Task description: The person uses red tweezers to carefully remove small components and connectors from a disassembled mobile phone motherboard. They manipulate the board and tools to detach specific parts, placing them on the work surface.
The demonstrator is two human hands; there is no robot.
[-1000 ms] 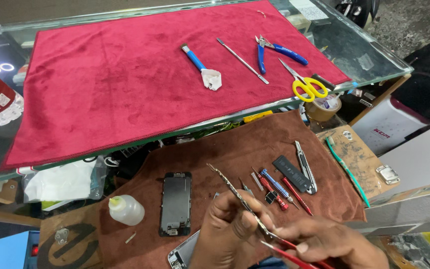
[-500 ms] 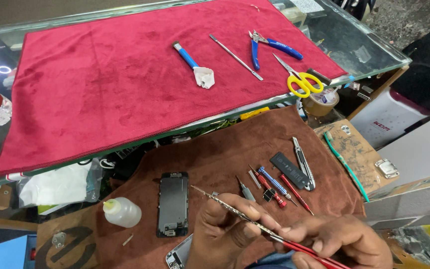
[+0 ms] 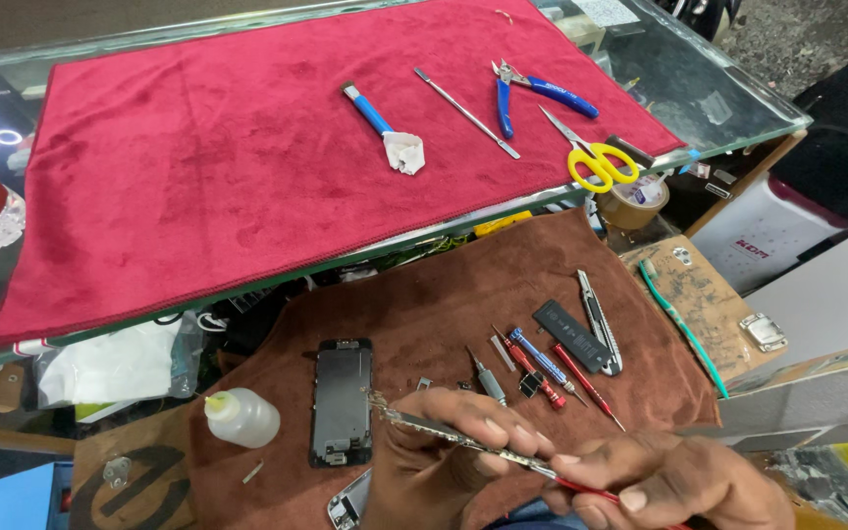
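Note:
Both hands work low in the head view over a brown cloth (image 3: 444, 294). My left hand (image 3: 449, 461) pinches the front of a long thin metal tool (image 3: 444, 432) with a red rear end. My right hand (image 3: 674, 481) grips that red end. The tool's tip lies just right of a black phone screen panel (image 3: 341, 402), which rests flat on the cloth. Whether the tip touches the panel I cannot tell.
A small white squeeze bottle (image 3: 240, 417) stands left of the panel. Several screwdrivers (image 3: 542, 363), a black flat part (image 3: 571, 334) and a utility knife (image 3: 601, 324) lie to the right. The red cloth (image 3: 198, 167) above carries a blue-handled brush (image 3: 380, 123), blue pliers (image 3: 542, 93) and yellow scissors (image 3: 596, 162).
The thin tool has swung down to a flatter angle, and its tip has moved left toward the phone panel. Both hands kept their hold.

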